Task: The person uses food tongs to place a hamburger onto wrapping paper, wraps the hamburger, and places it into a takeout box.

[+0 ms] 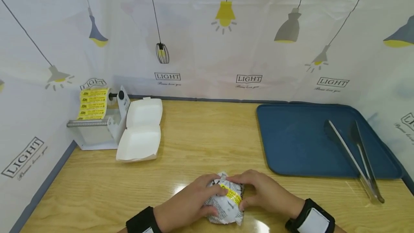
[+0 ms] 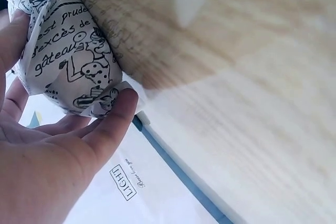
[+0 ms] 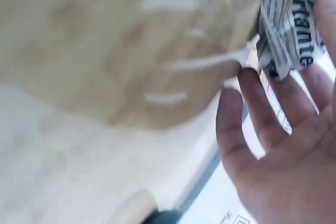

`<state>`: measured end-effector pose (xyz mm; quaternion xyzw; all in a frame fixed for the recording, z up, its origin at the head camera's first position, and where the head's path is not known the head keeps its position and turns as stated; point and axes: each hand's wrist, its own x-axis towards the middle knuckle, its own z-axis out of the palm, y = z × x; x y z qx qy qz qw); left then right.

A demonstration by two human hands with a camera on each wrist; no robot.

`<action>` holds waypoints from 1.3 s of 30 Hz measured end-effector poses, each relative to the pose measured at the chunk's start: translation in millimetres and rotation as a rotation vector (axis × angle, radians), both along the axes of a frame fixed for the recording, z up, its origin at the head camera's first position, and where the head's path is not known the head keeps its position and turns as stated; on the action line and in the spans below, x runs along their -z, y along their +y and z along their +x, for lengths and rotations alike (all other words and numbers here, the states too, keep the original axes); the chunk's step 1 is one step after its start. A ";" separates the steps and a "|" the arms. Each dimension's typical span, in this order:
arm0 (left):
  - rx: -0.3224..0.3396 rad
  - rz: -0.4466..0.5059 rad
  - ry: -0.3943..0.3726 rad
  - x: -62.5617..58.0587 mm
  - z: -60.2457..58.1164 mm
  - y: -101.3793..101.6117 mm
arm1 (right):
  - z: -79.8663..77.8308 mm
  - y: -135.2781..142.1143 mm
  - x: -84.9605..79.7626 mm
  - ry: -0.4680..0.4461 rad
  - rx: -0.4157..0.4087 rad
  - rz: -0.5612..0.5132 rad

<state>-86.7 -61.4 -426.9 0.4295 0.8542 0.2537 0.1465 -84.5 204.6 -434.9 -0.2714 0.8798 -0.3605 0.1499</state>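
Observation:
A round paper-wrapped bundle (image 1: 224, 212) lies on the wooden table near its front edge, its contents hidden. A yellow label strip (image 1: 233, 196) runs across its top, and black print and drawings cover the white wrapping paper (image 2: 73, 56). My left hand (image 1: 195, 199) grips the bundle from the left, with thumb and fingers curled about it. From the right, my right hand (image 1: 266, 191) holds its side between thumb and fingers. The right wrist view shows striped, lettered paper (image 3: 294, 30) between thumb and fingers, while the nearer fingers (image 3: 231, 124) stand clear of it.
At the back left stands a label dispenser (image 1: 113, 132) with a yellow label roll (image 1: 93, 103). Beside it lies an open white clamshell box (image 1: 139, 143). A blue tray (image 1: 297, 139) sits at the right, metal tongs (image 1: 352, 157) reaching over its front edge. Printed sheeting (image 1: 200, 39) borders the table.

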 end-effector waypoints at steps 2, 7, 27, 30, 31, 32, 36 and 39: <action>-0.005 0.002 -0.006 -0.2 0.2 -0.9 | -0.4 2.6 0.7 -0.013 -0.034 -0.023; -0.004 0.009 0.009 -0.1 0.7 -3.1 | -2.8 6.9 1.2 -0.025 -0.100 -0.088; 0.022 0.001 -0.005 0.0 3.0 -3.8 | 11.9 -2.7 -2.8 0.058 -0.026 -0.040; 0.023 -0.007 -0.016 0.1 2.7 -3.2 | 12.9 -3.0 -3.5 0.063 -0.035 -0.049; 0.025 -0.007 -0.016 0.4 2.6 -3.0 | 12.9 -3.2 -3.6 0.061 -0.036 -0.049; 0.026 -0.008 -0.015 0.9 2.7 -2.9 | 12.9 -3.1 -4.0 0.063 -0.040 -0.049; 0.026 -0.011 -0.003 0.7 2.0 -3.0 | 12.8 -2.8 -3.8 0.059 -0.035 -0.037; 0.018 -0.011 0.003 -1.9 -0.2 -3.9 | 13.1 -2.3 -2.4 0.051 -0.018 -0.018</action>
